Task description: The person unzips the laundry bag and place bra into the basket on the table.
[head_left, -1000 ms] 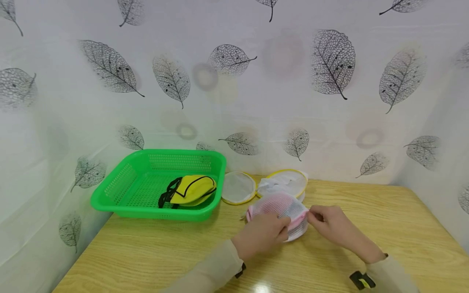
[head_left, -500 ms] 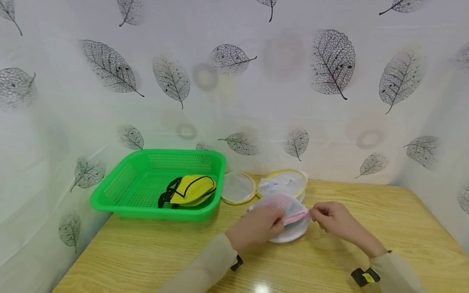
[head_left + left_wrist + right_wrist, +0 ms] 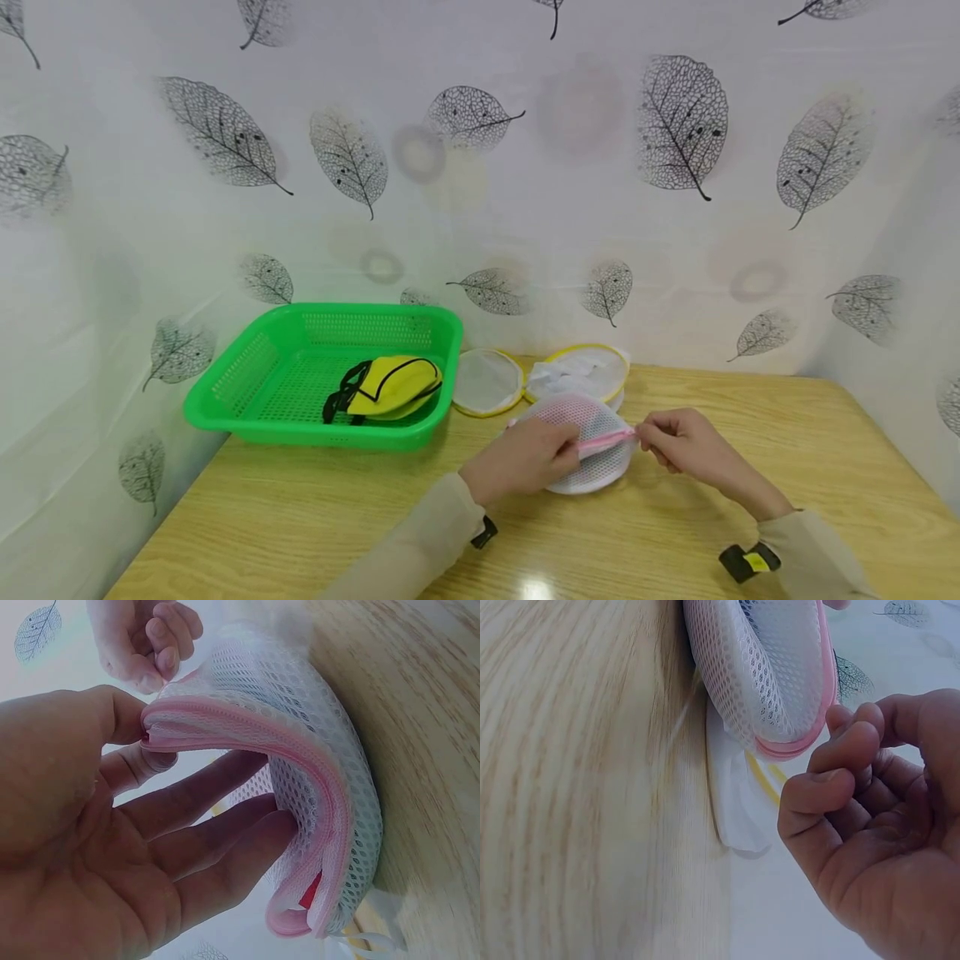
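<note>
A white mesh laundry bag point(image 3: 592, 477) with a pink zipper point(image 3: 326, 787) sits on the table between both hands. My left hand point(image 3: 519, 457) pinches the zipper edge between thumb and forefinger. In the left wrist view its other fingers reach against the mesh, and something red point(image 3: 310, 891) shows inside the zipper opening. At the zipper's right end, my right hand point(image 3: 688, 446) pinches the pink tip with thumb and forefinger. The right wrist view has the right hand point(image 3: 870, 795) with curled fingers by the pink edge; the exact grip there is partly hidden.
A green basket point(image 3: 322, 435) stands at the left, holding a yellow item with black trim and straps point(image 3: 393, 387). Behind the bag lie white mesh discs with yellow rims, one flat mesh disc point(image 3: 487, 383) and another point(image 3: 600, 375) with white fabric. A leaf-print curtain point(image 3: 525, 208) backs the wooden table point(image 3: 300, 517).
My left hand has shifted a little left along the bag, baring more of the pink zipper. The right hand has stayed at the zipper's end, moving very slightly right.
</note>
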The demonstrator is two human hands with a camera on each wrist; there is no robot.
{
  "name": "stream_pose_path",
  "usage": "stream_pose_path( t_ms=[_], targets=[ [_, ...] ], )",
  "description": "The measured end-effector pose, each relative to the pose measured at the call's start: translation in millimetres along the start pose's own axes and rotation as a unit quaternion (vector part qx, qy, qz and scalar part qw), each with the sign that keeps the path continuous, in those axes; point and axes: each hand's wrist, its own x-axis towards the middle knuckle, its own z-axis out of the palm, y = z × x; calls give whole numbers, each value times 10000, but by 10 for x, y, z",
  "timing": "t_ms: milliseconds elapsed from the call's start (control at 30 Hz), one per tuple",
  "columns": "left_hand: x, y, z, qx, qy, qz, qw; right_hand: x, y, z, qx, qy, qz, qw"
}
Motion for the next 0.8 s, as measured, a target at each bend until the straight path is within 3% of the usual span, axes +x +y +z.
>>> stream_pose_path(
  t_ms=[533, 800],
  targets=[
    [-13, 30, -30, -5, -57, -144, 9999, -18, 36, -25, 76, -23, 100, 9999],
    [-14, 34, -15, -1, -44, -103, 9999, -34, 64, -24, -169, 117, 45, 9998]
  ],
)
